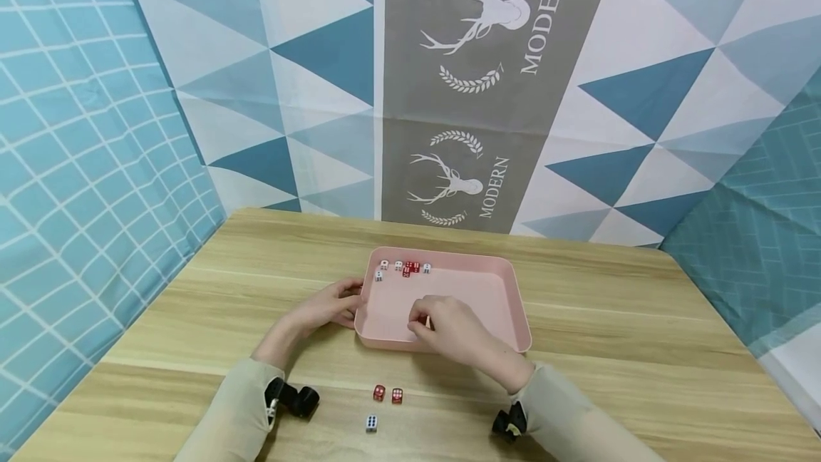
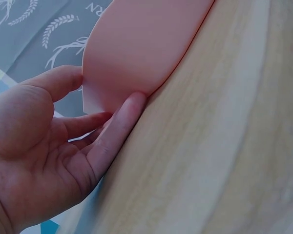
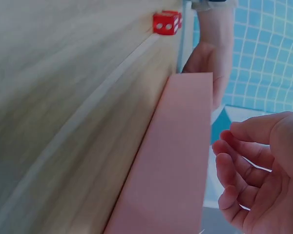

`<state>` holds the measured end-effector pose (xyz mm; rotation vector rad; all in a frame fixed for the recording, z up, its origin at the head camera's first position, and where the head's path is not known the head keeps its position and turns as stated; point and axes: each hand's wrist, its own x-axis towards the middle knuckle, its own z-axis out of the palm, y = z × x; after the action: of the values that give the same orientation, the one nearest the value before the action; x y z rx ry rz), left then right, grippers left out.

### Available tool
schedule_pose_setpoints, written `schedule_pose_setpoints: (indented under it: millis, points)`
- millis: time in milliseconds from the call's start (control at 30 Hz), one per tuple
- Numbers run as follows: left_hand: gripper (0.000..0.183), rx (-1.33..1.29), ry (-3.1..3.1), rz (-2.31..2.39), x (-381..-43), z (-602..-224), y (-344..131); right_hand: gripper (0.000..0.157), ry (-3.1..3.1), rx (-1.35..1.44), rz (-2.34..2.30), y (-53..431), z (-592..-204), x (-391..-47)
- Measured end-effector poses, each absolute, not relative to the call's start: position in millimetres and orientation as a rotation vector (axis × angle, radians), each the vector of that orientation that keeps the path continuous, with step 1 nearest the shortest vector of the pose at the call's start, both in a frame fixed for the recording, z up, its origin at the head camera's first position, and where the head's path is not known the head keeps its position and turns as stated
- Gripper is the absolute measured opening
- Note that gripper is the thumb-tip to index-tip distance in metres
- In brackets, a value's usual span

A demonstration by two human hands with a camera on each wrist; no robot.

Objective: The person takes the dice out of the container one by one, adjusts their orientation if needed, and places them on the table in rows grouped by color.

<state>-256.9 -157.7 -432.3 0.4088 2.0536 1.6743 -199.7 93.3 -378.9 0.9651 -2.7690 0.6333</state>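
Seven dice [image 1: 415,267], four white and three red, sit in the far-left corner of a shallow pink tray [image 1: 471,291], which stands toward the far edge of the worktop [image 1: 609,319], about midway between its left and right edges. Three more lie on the worktop, between the tray and the near edge and toward the tray's left end: two red dice [image 1: 380,393] side by side and, nearer, one white die [image 1: 372,423].

Each die should be light and hard, smooth enough to slip or roll if squeezed off-centre; thumb and forefinger on two opposite faces would suit best. The tray looks like thin, light plastic with a little give — likely to slide on the wood if nudged, so its wall is the place to steady it.

The left hand [image 1: 330,305] does that at the tray's left wall, near the near-left corner, its fingers bent round the outside from rim to base. The right hand [image 1: 452,330] hangs over the tray's near side, fingers loosely curled, thumb and forefinger tips almost together — whether anything is hidden between them I cannot tell.

Beyond the far edge hangs a patterned cloth [image 1: 321,77], printed with triangles and stag heads.
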Motion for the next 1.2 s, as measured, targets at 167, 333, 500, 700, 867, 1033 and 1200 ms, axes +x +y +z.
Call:
schedule_pose_setpoints:
  millis: [167,333,500,700,867,1033,1200]
  points:
    - [0.055,0.414,2.101,1.635,-255.1,-429.1,-154.4,0.008,-2.801,0.924,0.627,97.7,-379.6,-210.0]
    - [0.049,0.441,2.196,1.586,-253.4,-425.2,-148.8,0.009,-2.827,0.883,0.627,101.4,-373.2,-219.1]
    - [0.046,0.432,2.446,1.445,-249.1,-418.5,-139.8,0.008,-2.844,0.873,0.587,103.6,-367.2,-227.7]
    - [0.056,0.448,2.77,1.222,-247.3,-410.6,-128.0,0.008,-2.858,0.859,0.583,106.0,-360.6,-242.3]
    - [0.056,0.471,2.889,1.091,-245.5,-410.1,-124.0,0.01,-2.847,0.914,0.61,108.5,-357.5,-256.2]
    - [0.053,0.507,2.97,0.97,-242.2,-408.5,-122.6,0.011,-2.849,0.948,0.612,108.9,-354.4,-267.1]
    - [0.054,0.524,2.984,0.901,-240.3,-407.0,-122.6,0.01,-2.875,0.953,0.527,110.5,-350.8,-278.9]
